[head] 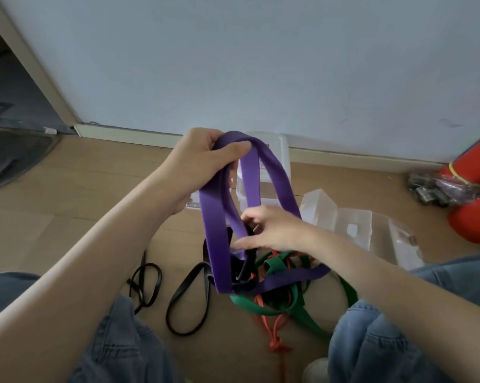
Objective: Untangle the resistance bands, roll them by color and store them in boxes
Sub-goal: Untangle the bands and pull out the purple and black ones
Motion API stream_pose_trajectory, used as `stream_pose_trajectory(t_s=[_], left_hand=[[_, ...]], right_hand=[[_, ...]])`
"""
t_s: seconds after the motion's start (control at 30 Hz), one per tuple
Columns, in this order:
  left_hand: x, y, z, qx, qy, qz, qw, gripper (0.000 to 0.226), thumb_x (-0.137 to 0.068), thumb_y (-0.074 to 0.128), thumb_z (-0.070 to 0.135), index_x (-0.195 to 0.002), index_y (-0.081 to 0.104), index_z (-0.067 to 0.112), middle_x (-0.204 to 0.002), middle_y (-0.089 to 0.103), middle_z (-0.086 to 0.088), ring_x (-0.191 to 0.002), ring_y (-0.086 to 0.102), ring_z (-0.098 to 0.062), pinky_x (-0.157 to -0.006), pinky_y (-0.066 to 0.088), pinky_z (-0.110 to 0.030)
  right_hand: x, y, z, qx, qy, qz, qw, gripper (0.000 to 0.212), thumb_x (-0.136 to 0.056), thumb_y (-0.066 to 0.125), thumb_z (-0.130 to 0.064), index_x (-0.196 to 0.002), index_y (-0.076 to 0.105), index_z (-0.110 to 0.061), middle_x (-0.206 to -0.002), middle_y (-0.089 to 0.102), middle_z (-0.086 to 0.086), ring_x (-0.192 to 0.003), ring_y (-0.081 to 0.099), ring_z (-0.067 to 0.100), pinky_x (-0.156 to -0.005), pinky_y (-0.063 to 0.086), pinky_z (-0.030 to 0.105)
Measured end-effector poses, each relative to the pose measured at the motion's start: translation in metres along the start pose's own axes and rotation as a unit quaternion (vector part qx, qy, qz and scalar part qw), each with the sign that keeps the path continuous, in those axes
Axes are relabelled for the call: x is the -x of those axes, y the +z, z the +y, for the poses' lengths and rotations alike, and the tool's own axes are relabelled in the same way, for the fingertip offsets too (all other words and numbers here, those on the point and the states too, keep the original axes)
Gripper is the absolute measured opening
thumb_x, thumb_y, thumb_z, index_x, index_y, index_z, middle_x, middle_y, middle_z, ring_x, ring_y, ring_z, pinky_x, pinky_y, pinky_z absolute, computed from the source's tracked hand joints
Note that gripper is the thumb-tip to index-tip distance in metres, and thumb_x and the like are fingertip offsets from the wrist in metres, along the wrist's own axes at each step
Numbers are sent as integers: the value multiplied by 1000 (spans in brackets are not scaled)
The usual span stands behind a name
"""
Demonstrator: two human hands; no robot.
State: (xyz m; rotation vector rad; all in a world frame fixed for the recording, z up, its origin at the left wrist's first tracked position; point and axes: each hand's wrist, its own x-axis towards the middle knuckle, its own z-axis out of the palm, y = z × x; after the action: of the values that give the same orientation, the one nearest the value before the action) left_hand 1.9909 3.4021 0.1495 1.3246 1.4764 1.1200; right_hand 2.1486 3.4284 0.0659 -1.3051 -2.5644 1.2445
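The left hand [197,161] grips the top of a purple band [215,230], lifted above a tangle of green band [272,308], orange band [274,341] and black band [189,299] on the floor [81,189]. The right hand [272,230] pinches into the knot.

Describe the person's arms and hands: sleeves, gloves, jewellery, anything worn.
Both forearms are bare to the frame edge, with no sleeves in view. The left hand and right hand wear no gloves, and no rings, watch or bracelets show. Blue denim jeans cover the legs below.

1 purple band [215,230], 2 black bands [187,299], 2 red rolls [470,217]
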Motion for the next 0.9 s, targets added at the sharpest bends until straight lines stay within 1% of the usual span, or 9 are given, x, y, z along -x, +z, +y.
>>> stream_pose_trajectory(t_s=[0.1,0.2,0.3,0.4,0.47,0.6,0.7,0.83,0.9], left_hand=[[-7,-13,-9,-33,-30,46,998,23,-89,59,19,-81,61,-2,-48,52,5,-46,47,-12,-55,43,-25],[-13,-25,-13,-65,-26,67,995,22,-88,60,18,-71,58,5,-41,51,9,-38,45,-6,-46,41,-16],[-17,-33,-18,-170,-14,84,982,22,-85,62,21,-70,58,6,-44,54,6,-39,49,-10,-51,43,-23],[-15,-28,-31,-371,-9,40,928,22,-80,59,31,-79,62,9,-59,60,-4,-53,57,-17,-57,45,-30],[-14,-23,-41,-465,-14,21,885,30,-76,55,37,-82,61,8,-68,59,-7,-65,57,-28,-58,41,-32],[-18,-21,-64,-539,-42,10,841,24,-84,53,29,-93,55,7,-92,62,-15,-82,55,-34,-64,38,-34],[-18,-23,-74,-609,-101,-56,785,49,-87,53,28,-132,39,15,-130,49,-13,-117,42,-34,-91,37,-39],[-8,-7,-53,-242,-56,-254,935,71,-83,68,30,-141,28,37,-146,36,13,-134,32,-7,-104,28,-22],[-2,9,-51,-77,-59,-294,951,48,-86,65,19,-130,45,24,-133,53,6,-120,50,-2,-96,42,-16]], right_hand=[[3,-22,6,-13,22,-4,1000,31,-67,83,-33,-78,57,-21,-75,59,-9,-61,58,0,-48,40,9],[4,-31,13,17,32,3,999,25,-70,79,-19,-73,55,-21,-77,61,-4,-69,60,9,-58,46,18],[6,-42,5,-190,52,95,976,14,-81,62,-3,-73,57,-13,-64,62,-2,-62,60,12,-60,52,23],[12,-70,-7,-460,15,215,861,19,-82,45,-2,-67,51,-12,-47,44,-4,-46,44,10,-46,42,18],[15,-77,-13,-539,-15,194,819,17,-84,39,-4,-71,49,-10,-45,32,-6,-41,31,9,-43,32,18],[20,-78,-25,-560,-56,104,820,21,-89,34,-6,-75,49,-8,-45,24,-7,-36,19,5,-41,20,21],[27,-88,-28,-578,-91,90,806,22,-89,32,-5,-76,50,-7,-45,26,-7,-35,20,4,-41,18,21],[30,-85,-35,-560,-138,49,816,18,-89,35,-1,-78,49,-5,-47,30,-6,-36,24,4,-40,22,19],[30,-85,-36,-566,-150,52,809,17,-89,36,-1,-79,49,-5,-48,32,-5,-37,25,5,-41,25,20]])
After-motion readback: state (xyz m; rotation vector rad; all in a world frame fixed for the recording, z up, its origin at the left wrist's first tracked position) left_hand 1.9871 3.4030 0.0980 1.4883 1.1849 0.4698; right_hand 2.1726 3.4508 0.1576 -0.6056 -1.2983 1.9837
